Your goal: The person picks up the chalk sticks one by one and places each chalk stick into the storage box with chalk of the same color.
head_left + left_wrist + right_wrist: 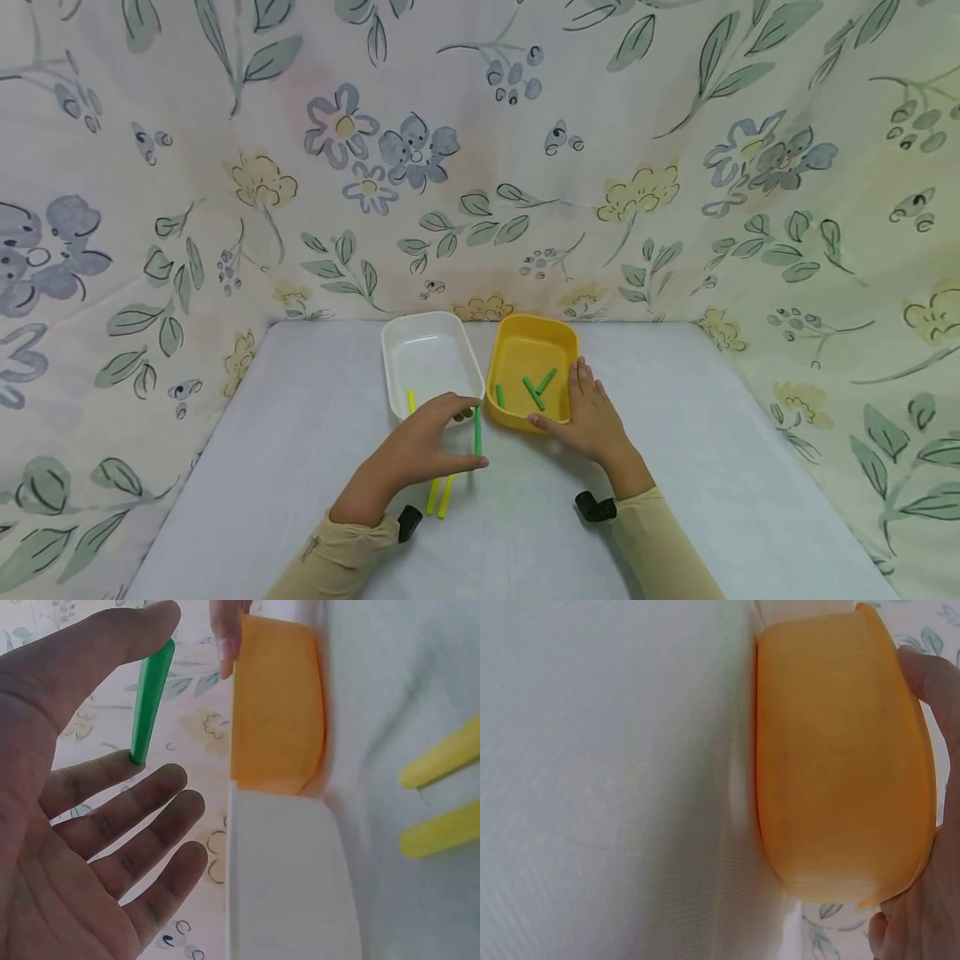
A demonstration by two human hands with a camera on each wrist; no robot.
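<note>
My left hand (420, 446) pinches a green stick (477, 432) by its two ends between thumb and index finger. In the left wrist view, the other fingers of that hand are spread and the green stick (151, 701) tapers slightly. My right hand (596, 417) rests on the yellow tray (517, 329), with straight fingers along its right rim and the thumb at the near rim. Inside this tray lie three green sticks (533, 393). From the right wrist, the tray's wall (840, 757) fills the view, with the thumb (926, 675) against its rim.
A white tray (431, 321) stands left of the yellow one, with a yellow stick (411, 400) showing in it. Two yellow sticks (445, 498) lie on the white-covered table (300, 400) under my left wrist. A floral cloth (480, 167) hangs behind.
</note>
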